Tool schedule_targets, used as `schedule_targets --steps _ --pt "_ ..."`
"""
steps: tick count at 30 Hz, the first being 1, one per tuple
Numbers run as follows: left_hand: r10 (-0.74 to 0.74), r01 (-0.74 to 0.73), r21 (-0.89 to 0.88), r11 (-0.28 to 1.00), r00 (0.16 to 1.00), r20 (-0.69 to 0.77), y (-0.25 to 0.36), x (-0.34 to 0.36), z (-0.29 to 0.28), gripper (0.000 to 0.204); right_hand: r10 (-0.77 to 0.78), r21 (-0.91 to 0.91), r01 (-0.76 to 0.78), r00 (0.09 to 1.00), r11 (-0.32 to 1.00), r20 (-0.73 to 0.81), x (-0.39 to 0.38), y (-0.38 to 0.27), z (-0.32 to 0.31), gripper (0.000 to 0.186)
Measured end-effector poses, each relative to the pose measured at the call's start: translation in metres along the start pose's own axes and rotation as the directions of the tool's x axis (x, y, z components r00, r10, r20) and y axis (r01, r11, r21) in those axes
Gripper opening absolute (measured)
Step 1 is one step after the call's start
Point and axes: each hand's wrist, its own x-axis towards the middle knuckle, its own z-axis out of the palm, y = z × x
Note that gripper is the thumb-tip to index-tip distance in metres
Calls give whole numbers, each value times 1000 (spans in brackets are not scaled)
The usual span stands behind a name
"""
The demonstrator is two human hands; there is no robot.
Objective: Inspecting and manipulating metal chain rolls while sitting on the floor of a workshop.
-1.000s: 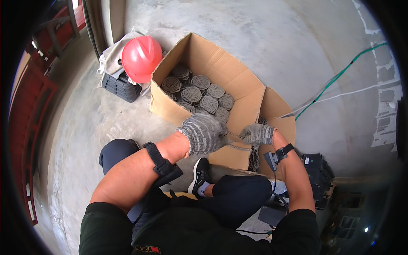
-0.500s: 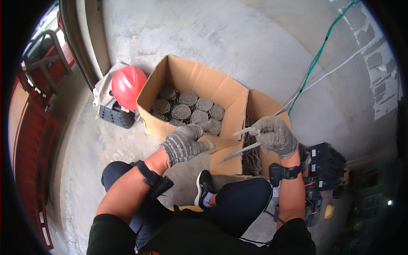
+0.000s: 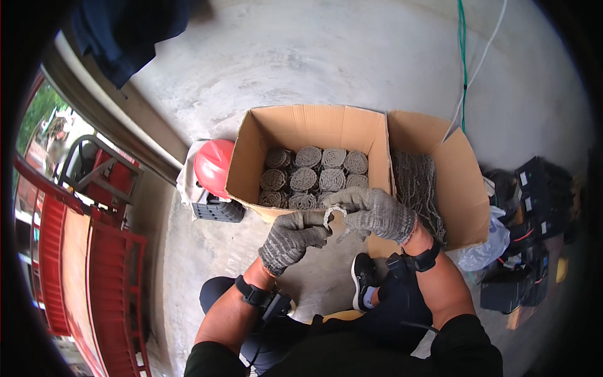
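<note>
My left hand (image 3: 291, 242), in a grey knitted glove, pinches one end of a looped grey strip (image 3: 333, 213) in front of the boxes. My right hand (image 3: 382, 215), gloved alike, grips the same strip a little to the right, its fingers curled. Just beyond my hands, an open cardboard box (image 3: 317, 120) holds several rows of grey coiled rolls (image 3: 304, 178). A second open box (image 3: 461, 195) adjoins it on the right, with long grey strands (image 3: 414, 182) inside.
A red helmet (image 3: 212, 164) rests on pale cloth and a black crate (image 3: 218, 212) left of the boxes. A red metal frame (image 3: 116, 283) is at far left. Black cases (image 3: 534, 188) and a plastic bag (image 3: 487, 239) lie right. Cables (image 3: 463, 63) run along the grey surface behind.
My view has shifted, showing more to the left. Half a second ago my left hand was apart from the strip in my right; now both grip it, closer together.
</note>
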Motion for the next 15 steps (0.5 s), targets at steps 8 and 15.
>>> schedule_targets --steps 8,15 --pt "79 -98 -108 989 983 -163 6 14 16 29 -155 -279 100 971 955 -182 -7 25 5 31" --pt "158 -202 -206 957 965 -210 9 16 20 41 -198 -524 76 963 848 -182 -13 39 9 29"
